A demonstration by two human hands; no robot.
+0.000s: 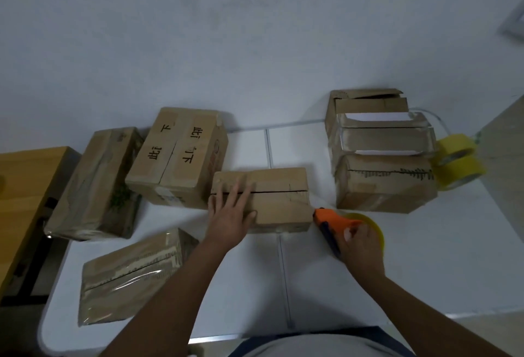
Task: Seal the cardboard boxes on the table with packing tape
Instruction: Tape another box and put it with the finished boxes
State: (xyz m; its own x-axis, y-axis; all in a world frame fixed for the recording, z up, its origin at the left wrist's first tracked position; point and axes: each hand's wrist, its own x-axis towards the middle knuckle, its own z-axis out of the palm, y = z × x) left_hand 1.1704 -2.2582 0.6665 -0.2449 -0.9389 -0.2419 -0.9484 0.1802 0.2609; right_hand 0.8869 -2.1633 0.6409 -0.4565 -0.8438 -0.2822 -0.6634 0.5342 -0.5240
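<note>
Makeshift packing room, white table [312, 285], boxes [175, 158] (several taped), bare wall [226, 30]

Box with black writing [181, 155]: big handwritten characters across both top flaps, upside down to me; I can't read them.
Other boxes: I read nothing.

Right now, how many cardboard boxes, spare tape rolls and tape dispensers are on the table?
Cardboard boxes: 7 (left, lettered, near-left, centre, three right)
Spare tape rolls: 2
Tape dispensers: 1
Total: 10
</note>
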